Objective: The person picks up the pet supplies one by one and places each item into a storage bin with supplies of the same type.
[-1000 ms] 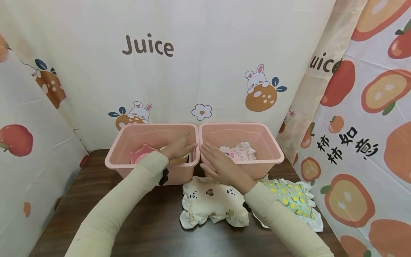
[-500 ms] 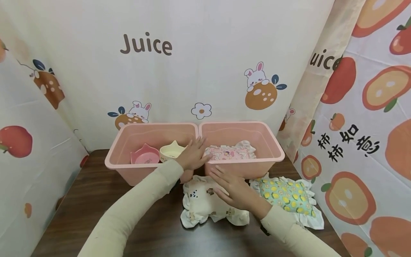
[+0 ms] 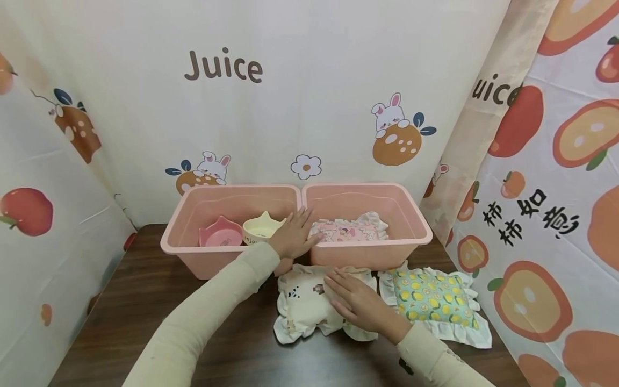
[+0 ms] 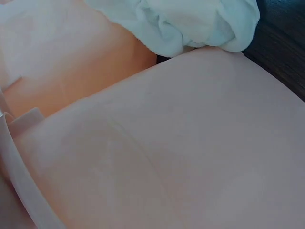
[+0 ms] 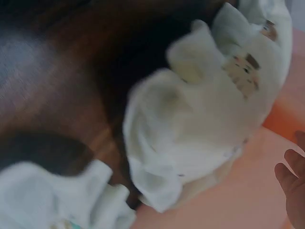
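My left hand point(image 3: 292, 235), fingers straight and a little spread, lies over the front corners where the left pink bin point(image 3: 203, 264) and the right pink bin point(image 3: 387, 258) meet. My right hand point(image 3: 360, 302) hovers flat over a cream ruffled pillow point(image 3: 306, 301) with animal prints, in front of the bins. Neither hand grips anything. In the left wrist view, bin walls fill the picture below a pale ruffle point(image 4: 209, 24). The right wrist view has the cream pillow point(image 5: 205, 124) beside a pink bin wall, with a few fingers point(image 5: 286, 179) at the right edge.
A pink cat-eared bowl point(image 3: 221, 234) and a cream one point(image 3: 261, 226) sit in the left bin. Inside the right bin lies a pink ruffled pillow point(image 3: 348, 232). A green lemon-print pillow point(image 3: 435, 298) rests on the dark table point(image 3: 232, 344), near the right-hand curtain point(image 3: 595, 215).
My left hand has shifted right from over the left bin to between both bins, uncovering the cream bowl. My right hand has drawn back from the right bin's corner to over the cream pillow.
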A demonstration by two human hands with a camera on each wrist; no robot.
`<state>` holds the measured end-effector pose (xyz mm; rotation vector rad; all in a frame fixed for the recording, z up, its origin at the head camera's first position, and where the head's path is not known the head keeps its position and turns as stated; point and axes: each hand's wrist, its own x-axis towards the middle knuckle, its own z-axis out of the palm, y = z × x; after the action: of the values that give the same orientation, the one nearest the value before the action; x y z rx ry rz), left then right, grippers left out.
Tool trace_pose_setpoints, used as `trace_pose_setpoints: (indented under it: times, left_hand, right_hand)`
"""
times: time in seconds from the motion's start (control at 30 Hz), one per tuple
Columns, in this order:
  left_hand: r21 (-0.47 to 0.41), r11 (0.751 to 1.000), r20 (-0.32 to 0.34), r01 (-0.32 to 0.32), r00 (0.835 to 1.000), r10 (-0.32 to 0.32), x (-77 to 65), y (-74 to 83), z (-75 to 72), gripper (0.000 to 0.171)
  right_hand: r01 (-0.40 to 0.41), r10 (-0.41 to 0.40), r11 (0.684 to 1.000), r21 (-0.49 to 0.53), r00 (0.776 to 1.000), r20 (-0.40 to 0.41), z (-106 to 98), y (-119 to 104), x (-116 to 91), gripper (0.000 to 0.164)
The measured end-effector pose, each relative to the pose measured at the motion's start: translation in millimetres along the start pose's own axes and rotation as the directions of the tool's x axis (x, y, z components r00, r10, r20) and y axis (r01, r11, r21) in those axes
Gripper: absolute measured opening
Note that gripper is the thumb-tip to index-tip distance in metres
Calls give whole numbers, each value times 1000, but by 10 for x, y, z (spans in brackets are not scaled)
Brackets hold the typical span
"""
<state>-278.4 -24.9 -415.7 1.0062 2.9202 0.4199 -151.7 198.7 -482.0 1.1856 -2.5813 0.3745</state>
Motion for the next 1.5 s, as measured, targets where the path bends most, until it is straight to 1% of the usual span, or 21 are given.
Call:
trace_pose_setpoints:
  times: [0.2, 0.37, 0.53, 0.7, 0.83, 0.93, 1.03, 1.13, 1.3, 1.43, 1.5]
  left_hand:
    - [23, 1000, -22, -10, 1000, 11, -5, 15, -4, 73]
    - [29, 999, -32, -13, 999, 13, 6, 1, 27, 72]
    - [41, 999, -10, -4, 1000, 4, 2, 0, 31, 71]
    - [50, 999, -22, -18, 1000, 19, -7, 52, -3, 68]
    - [68, 997, -38, -20, 999, 23, 1, 55, 6, 68]
    - [75, 997, -49, -16, 999, 20, 7, 37, 24, 68]
    - [71, 997, -53, -11, 998, 15, 6, 30, 27, 68]
    - [79, 997, -52, -8, 999, 12, 4, 29, 33, 69]
    - [65, 998, -64, -19, 998, 23, -9, 32, 32, 68]
    - [55, 998, -65, -20, 998, 23, -21, 46, 9, 68]
    - [66, 998, -62, -15, 998, 19, -20, 48, 5, 68]
  right_hand:
    - [-22, 22, 1000, -13, 999, 35, 175, 47, -53, 55]
    - [-22, 22, 1000, -4, 999, 44, 254, 79, -70, 61]
    - [-59, 60, 998, -12, 993, 100, 321, 100, -64, 67]
    - [-95, 91, 995, 19, 984, 150, 375, 144, -60, 72]
    - [-140, 125, 989, 55, 967, 223, 393, 161, -39, 81]
    - [-160, 137, 985, 58, 949, 285, 405, 172, -8, 90]
    - [-167, 141, 985, 51, 933, 330, 405, 183, 34, 98]
    - [-174, 142, 983, 55, 920, 365, 385, 185, 80, 102]
    - [-203, 158, 977, 66, 896, 415, 374, 168, 132, 108]
    - [-222, 183, 974, 40, 881, 437, 399, 153, 152, 112]
    - [-223, 191, 975, 22, 878, 439, 415, 147, 158, 113]
